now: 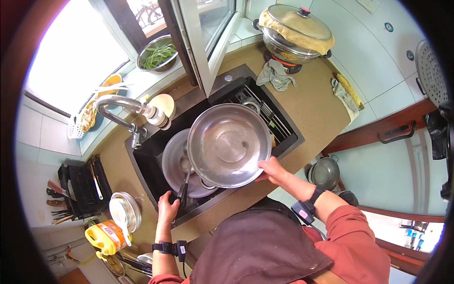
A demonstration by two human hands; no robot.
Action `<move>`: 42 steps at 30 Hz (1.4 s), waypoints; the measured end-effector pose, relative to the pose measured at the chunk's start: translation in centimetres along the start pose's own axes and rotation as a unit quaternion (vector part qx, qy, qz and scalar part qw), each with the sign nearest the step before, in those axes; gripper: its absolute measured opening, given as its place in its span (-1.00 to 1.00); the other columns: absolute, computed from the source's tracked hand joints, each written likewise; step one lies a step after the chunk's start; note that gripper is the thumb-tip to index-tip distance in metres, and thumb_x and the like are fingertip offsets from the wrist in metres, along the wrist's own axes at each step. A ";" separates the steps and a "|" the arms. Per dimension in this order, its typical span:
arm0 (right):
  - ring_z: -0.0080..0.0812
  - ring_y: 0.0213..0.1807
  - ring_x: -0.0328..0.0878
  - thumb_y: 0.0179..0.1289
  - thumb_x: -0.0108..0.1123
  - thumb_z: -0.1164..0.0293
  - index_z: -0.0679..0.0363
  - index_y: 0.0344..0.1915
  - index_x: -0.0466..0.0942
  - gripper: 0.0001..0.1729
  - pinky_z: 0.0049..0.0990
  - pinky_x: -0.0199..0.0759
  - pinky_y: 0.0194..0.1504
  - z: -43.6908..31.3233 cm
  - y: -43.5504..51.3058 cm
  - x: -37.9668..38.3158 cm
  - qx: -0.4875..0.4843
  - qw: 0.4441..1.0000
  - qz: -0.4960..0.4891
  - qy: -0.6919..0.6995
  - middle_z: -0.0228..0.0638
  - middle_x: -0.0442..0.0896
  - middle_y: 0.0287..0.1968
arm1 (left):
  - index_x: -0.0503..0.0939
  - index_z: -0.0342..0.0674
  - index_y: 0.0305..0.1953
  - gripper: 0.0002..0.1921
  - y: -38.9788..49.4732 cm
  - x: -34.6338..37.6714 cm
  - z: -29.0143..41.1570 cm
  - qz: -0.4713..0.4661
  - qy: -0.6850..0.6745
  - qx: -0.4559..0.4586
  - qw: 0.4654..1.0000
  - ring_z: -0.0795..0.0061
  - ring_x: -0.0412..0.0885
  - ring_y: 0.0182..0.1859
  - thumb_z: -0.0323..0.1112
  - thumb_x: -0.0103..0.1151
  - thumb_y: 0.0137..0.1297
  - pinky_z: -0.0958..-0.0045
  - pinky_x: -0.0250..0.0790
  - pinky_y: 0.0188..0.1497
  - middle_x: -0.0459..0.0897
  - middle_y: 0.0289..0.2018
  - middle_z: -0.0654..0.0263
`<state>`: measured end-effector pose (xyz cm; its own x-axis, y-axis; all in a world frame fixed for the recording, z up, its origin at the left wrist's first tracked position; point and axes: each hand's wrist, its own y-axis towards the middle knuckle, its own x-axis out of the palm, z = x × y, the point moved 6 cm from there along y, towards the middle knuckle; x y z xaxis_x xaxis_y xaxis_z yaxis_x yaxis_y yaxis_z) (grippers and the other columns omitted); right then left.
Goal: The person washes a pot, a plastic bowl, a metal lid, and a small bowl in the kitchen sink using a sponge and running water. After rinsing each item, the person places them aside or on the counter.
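My right hand (271,171) grips the rim of a wide stainless steel pan (230,145) with small loop handles. The pan is held over the black double sink (145,170), its wet inside facing up with a small dark spot in it. At the sink's front left edge, my left hand (168,207) has its thumb apart from the fingers. Just beside it is the black handle (183,197) of a ladle; whether they touch is hard to tell. The ladle rests in a pale plastic basin (171,167), which the pan partly covers.
A curved faucet (118,101) arches over the sink's left side. An open window sash (216,53) juts above the back edge. A lidded steamer pot (298,33) stands back right, beside a grey cloth (275,75). A knife block (76,188) and yellow jug (106,236) stand left.
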<state>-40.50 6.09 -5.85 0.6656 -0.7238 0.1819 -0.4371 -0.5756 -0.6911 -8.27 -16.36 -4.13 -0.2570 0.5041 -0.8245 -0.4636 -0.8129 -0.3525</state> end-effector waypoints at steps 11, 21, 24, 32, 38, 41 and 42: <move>-0.20 -0.38 0.59 0.00 -0.12 0.53 0.46 -0.13 0.39 -0.62 -0.35 0.59 -0.51 -3.8 0.1 0.1 0.028 0.990 -0.066 -0.124 -0.08 0.57 -0.32 | 0.41 -0.31 -0.02 -0.56 0.9 -0.8 8.9 0.066 -0.045 0.147 0.986 0.12 0.38 0.06 -0.33 0.14 0.02 0.34 0.27 0.06 0.42 -0.02 0.04; -0.21 -0.47 0.57 -0.08 -0.12 0.55 0.45 -0.13 0.34 -0.58 -0.35 0.58 -0.59 -2.4 3.4 7.3 0.023 0.976 -0.129 -0.175 -0.09 0.54 -0.37 | 0.44 -0.26 -0.04 -0.66 5.6 -6.4 2.0 0.182 -0.260 0.007 0.948 0.29 0.55 -0.19 -0.24 0.06 0.19 0.38 0.36 -0.10 0.52 -0.16 0.11; -0.20 -0.56 0.56 -0.11 -0.12 0.55 0.48 -0.15 0.34 -0.58 -0.35 0.57 -0.63 -2.4 3.5 8.3 0.019 0.977 -0.118 -0.177 -0.07 0.53 -0.40 | 0.45 -0.28 -0.13 -0.71 7.1 -8.3 1.6 0.245 -0.257 0.025 0.934 0.25 0.55 -0.29 -0.21 0.02 0.22 0.32 0.37 -0.20 0.56 -0.31 0.08; -0.22 -0.57 0.55 -0.13 -0.12 0.57 0.48 -0.16 0.35 -0.58 -0.36 0.56 -0.64 -1.6 3.1 10.1 0.026 0.987 -0.057 -0.148 -0.12 0.53 -0.44 | 0.43 -0.23 -0.12 -0.56 16.5 -10.2 3.4 0.163 -0.061 -0.029 0.984 -0.14 0.47 -0.14 0.02 -0.24 0.27 0.06 0.30 -0.08 0.55 -0.27 -0.09; -0.24 -0.56 0.55 -0.09 -0.11 0.57 0.46 -0.18 0.34 -0.63 -0.37 0.56 -0.64 -1.3 5.6 10.5 0.051 0.985 -0.076 -0.145 -0.15 0.52 -0.44 | 0.46 -0.31 -0.25 -0.72 17.1 -8.5 1.1 0.183 -0.103 -0.056 0.976 -0.06 0.50 -0.17 -0.27 -0.22 0.21 0.11 0.32 -0.09 0.56 -0.31 -0.07; -0.26 -0.53 0.56 -0.10 -0.11 0.57 0.44 -0.13 0.34 -0.58 -0.38 0.55 -0.62 -1.2 6.7 10.8 0.062 0.981 -0.106 -0.149 -0.14 0.54 -0.40 | 0.46 -0.29 -0.29 -0.78 16.5 -8.5 0.3 0.220 -0.124 0.001 0.968 -0.04 0.51 -0.22 -0.35 -0.21 0.21 0.14 0.34 -0.13 0.56 -0.36 -0.06; -0.26 -0.52 0.56 -0.10 -0.11 0.57 0.44 -0.12 0.33 -0.57 -0.38 0.55 -0.62 -1.2 7.0 10.9 0.066 0.980 -0.111 -0.150 -0.14 0.54 -0.40 | 0.43 -0.29 -0.21 -0.78 16.6 -8.2 0.0 0.202 -0.141 -0.003 0.969 -0.04 0.50 -0.18 -0.35 -0.19 0.21 0.14 0.33 -0.11 0.55 -0.32 -0.06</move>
<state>-37.05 -6.27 -7.89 0.8923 -0.4302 0.1370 -0.1926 -0.6371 -0.7463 -13.87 -33.97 -3.16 -0.6385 0.2033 -0.7423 -0.2724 -0.9617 -0.0290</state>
